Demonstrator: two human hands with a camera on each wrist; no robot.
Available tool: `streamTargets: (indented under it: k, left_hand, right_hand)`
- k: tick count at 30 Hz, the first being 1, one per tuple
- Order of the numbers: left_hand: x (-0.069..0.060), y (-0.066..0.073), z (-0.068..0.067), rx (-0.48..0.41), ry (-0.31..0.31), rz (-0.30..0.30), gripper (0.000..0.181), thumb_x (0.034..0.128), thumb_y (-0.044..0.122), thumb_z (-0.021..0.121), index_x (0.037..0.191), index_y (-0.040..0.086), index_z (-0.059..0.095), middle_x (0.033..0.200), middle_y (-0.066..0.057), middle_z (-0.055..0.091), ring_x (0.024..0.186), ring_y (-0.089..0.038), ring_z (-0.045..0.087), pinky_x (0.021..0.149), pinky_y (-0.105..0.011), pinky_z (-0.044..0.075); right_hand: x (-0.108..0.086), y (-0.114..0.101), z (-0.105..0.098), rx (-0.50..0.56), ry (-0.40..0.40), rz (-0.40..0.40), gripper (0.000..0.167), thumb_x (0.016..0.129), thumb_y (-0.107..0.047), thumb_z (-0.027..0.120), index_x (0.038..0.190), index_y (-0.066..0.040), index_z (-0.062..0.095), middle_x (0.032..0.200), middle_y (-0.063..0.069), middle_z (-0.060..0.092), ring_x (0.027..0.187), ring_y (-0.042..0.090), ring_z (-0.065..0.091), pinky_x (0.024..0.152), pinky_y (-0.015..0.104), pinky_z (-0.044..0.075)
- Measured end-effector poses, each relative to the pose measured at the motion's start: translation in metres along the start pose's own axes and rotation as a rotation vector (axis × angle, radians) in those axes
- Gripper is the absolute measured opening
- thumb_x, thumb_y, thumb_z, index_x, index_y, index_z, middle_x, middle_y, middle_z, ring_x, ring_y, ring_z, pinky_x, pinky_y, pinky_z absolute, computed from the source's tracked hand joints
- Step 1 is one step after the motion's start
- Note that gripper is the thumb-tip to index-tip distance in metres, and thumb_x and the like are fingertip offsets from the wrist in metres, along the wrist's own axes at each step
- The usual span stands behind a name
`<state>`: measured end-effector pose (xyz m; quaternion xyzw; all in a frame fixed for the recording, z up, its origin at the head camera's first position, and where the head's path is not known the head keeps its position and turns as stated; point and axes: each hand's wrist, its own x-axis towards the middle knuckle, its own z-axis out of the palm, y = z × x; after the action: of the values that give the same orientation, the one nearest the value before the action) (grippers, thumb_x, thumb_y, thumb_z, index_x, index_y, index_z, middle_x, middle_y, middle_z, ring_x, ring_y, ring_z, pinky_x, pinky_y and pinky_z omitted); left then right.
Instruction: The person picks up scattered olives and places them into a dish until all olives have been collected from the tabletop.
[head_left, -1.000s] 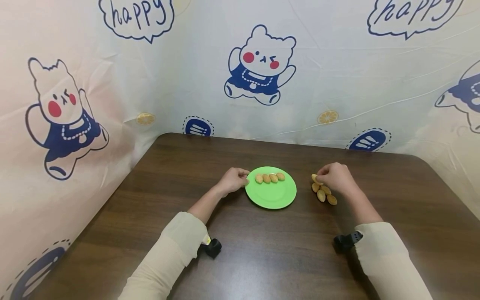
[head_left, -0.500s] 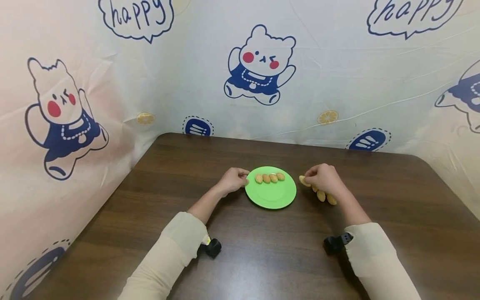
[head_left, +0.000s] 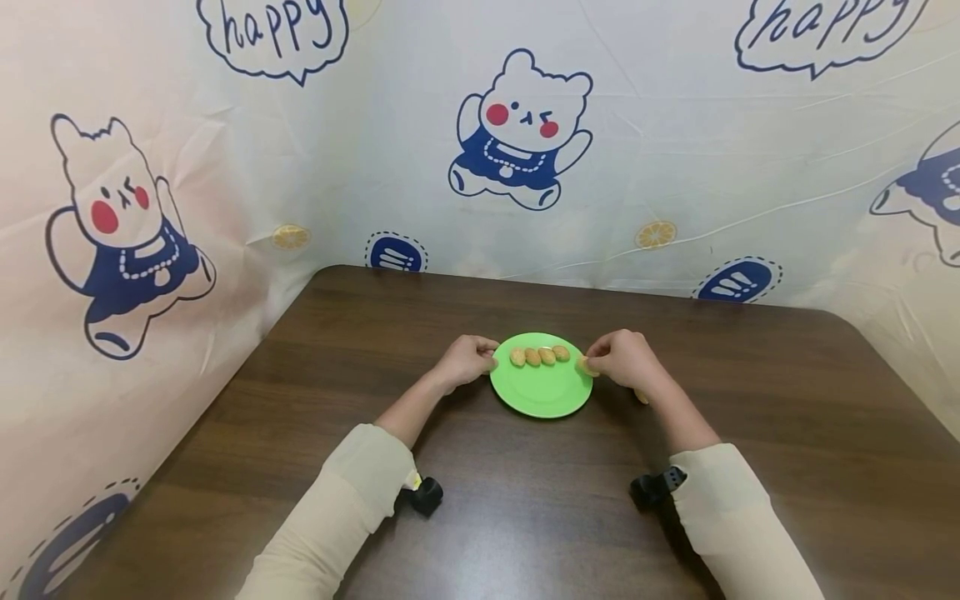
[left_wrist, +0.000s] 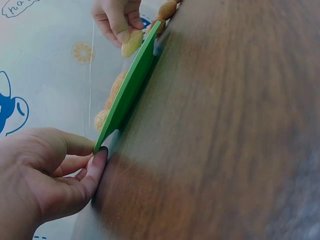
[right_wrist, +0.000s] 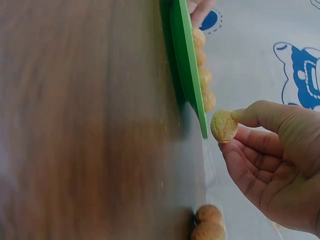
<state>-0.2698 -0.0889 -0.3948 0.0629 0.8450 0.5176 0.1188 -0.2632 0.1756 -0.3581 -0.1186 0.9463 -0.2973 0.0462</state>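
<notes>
In the head view a round green plate [head_left: 542,395] lies on the table. Several small tan, oval, nut-like pieces [head_left: 532,357] with rough surfaces form a row across its far half. My left hand [head_left: 462,363] pinches the plate's left rim between thumb and fingers, which the left wrist view shows from the side. At the opposite rim, my right hand [head_left: 628,358] pinches one tan nut-like piece [right_wrist: 224,126] between thumb and fingertips. This piece is just above the plate's right edge, apart from the row in the right wrist view.
More tan pieces [right_wrist: 207,223] lie on the brown wooden table [head_left: 480,508] right of the plate, mostly hidden behind my right hand in the head view. A printed cloth [head_left: 420,150] hangs behind the table. Each sleeve bears a small black camera [head_left: 427,497].
My right hand has carried the pinched piece left from the loose pile to the plate's right edge. The left hand and plate have stayed in place.
</notes>
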Motion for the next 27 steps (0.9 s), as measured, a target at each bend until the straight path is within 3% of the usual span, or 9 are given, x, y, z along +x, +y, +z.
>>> streamTargets:
  k: [10,20,27]
  left_hand:
    - [0.0,0.001,0.0,0.013,0.005,0.007,0.039,0.0884,0.0,0.057,0.127,-0.007,0.052,0.109,-0.015,0.059,0.1,-0.022,0.054,0.075,-0.026,0.05]
    - [0.0,-0.002,0.0,0.004,0.001,0.012,0.039,0.089,0.0,0.056,0.127,-0.007,0.051,0.108,-0.015,0.059,0.099,-0.022,0.055,0.074,-0.026,0.05]
    - [0.0,-0.001,0.0,0.003,-0.002,0.007,0.04,0.089,0.0,0.056,0.128,-0.006,0.051,0.109,-0.015,0.059,0.101,-0.022,0.054,0.075,-0.026,0.05]
  right_hand:
    - [0.005,-0.015,0.011,-0.068,-0.003,-0.073,0.014,0.081,-0.017,0.068,0.085,-0.004,0.073,0.077,0.001,0.067,0.071,0.018,0.055,0.06,0.029,0.044]
    - [0.011,-0.028,0.025,-0.034,-0.041,-0.102,0.015,0.081,-0.017,0.071,0.086,-0.003,0.074,0.081,0.004,0.068,0.07,0.015,0.058,0.058,0.027,0.047]
    - [0.013,-0.039,0.034,-0.068,-0.082,-0.165,0.012,0.082,-0.015,0.07,0.083,-0.004,0.073,0.076,0.002,0.068,0.066,0.013,0.056,0.057,0.026,0.045]
